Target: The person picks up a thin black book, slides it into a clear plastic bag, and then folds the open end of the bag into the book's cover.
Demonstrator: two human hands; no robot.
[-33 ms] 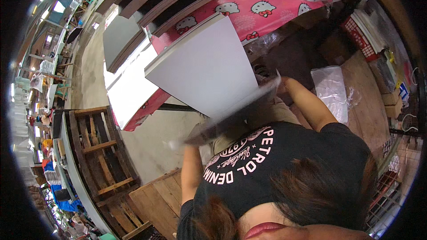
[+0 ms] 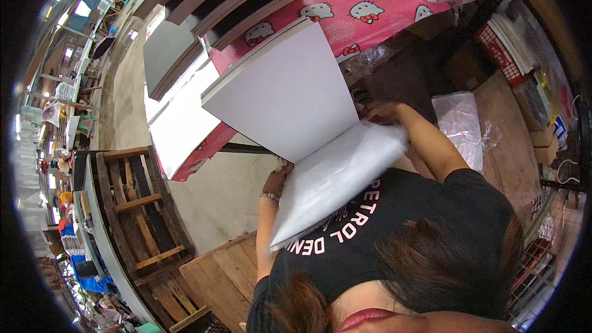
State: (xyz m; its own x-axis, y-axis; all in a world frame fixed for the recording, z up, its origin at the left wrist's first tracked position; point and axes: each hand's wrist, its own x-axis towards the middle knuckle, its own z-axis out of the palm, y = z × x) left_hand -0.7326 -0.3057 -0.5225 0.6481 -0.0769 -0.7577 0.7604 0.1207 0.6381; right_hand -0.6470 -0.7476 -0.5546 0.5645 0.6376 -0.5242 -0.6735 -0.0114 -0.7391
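A large flat white panel [image 2: 283, 92], with a layered edge along its far side, rests at the near edge of the table. Against its near edge lies a translucent white plastic sheet [image 2: 339, 179], puffed and wrinkled, spreading back over my lap and shirt. At the sheet's left far corner, my left hand [image 2: 277, 179], with a wristwatch, is closed around the edge. My right hand [image 2: 383, 112] is at the right far corner, fingers bent onto the sheet where it meets the panel. Some fingertips of both hands are hidden.
Dark-edged panels [image 2: 234, 6] are stacked on the pink patterned tablecloth [image 2: 364, 31]. On the left stand wooden pallets [image 2: 139, 203]. Clear plastic [image 2: 457, 126] lies to the right, near a red basket [image 2: 496, 52] and small cartons [image 2: 544, 142].
The plastic sheet has swung from a blurred, nearly edge-on position to lying broad side up toward my body. My left hand has come up into sight; my right hand moved slightly left.
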